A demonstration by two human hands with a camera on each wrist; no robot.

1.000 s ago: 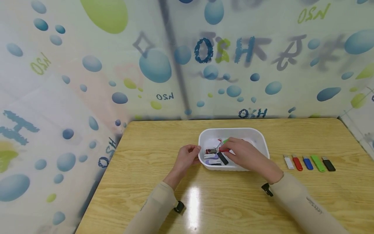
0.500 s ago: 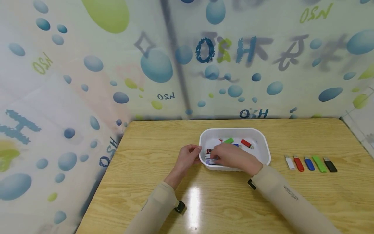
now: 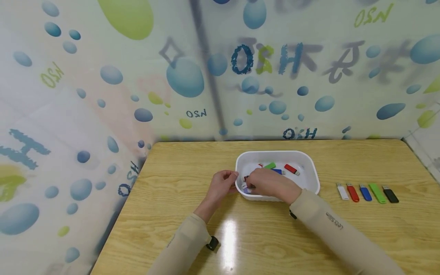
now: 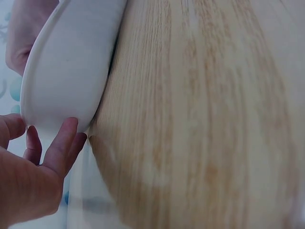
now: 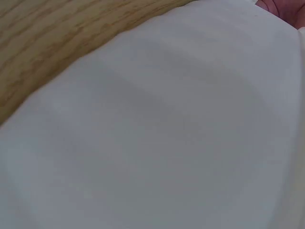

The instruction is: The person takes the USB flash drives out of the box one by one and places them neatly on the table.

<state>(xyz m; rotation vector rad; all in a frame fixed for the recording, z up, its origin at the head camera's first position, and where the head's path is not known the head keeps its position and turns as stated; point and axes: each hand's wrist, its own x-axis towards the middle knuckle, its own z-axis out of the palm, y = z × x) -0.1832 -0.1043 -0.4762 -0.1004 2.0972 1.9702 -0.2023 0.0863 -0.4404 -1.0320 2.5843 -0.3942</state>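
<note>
My left hand (image 3: 221, 183) holds the left end of a white plastic basin (image 3: 311, 172), thumb at the rim. In the left wrist view the fingers of that hand (image 4: 40, 176) lie against the basin's outer wall. My right hand (image 3: 271, 182) reaches over the front rim into the basin's left part, among USB sticks; its fingertips are hidden, so what they hold does not show. Behind it lie a green USB stick (image 3: 269, 165), a blue USB stick (image 3: 277, 171) and a red USB stick (image 3: 291, 169). Basin wall (image 5: 157, 124) fills most of the right wrist view.
Right of the basin, on the wooden table (image 3: 165, 183), a row has a white USB stick (image 3: 342, 191), a red one (image 3: 353, 193), a blue one (image 3: 366, 193), a green one (image 3: 377, 193) and a black one (image 3: 390, 194). A printed wall covering (image 3: 185, 76) stands behind.
My right hand has moved left and toward the front inside the basin, uncovering the red, blue and green sticks and covering the black one there. My left hand stays at the rim.
</note>
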